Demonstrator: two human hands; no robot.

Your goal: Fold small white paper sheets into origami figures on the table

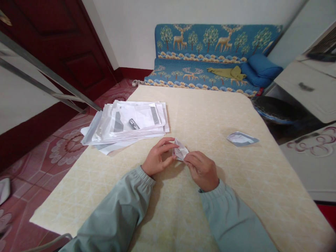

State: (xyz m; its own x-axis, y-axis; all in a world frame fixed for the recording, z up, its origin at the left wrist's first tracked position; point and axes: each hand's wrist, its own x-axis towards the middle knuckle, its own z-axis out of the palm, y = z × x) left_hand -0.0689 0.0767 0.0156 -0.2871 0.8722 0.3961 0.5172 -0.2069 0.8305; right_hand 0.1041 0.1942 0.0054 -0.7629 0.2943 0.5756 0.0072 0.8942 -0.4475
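Between my two hands, just above the middle of the table, is a small piece of folded white paper point(180, 150) with creases and pointed corners. My left hand point(160, 156) grips its left edge, thumb below and fingers above. The lower right corner is pinched by my right hand point(201, 168), whose fingers are curled in. Off to the right lies a folded paper boat point(243, 139), white with a grey side. To the left, beyond my left hand, sits a stack of printed white sheets point(136, 117) with a small silver-grey object point(133, 124) on top.
A patterned cream cloth covers the table point(183, 217). Behind it stands a blue bench point(194, 68) with a deer-print cover, a yellow-green cloth point(228, 72) and a blue cushion point(264, 70). A white cabinet point(309, 87) is on the right, metal bars point(47, 75) on the left.
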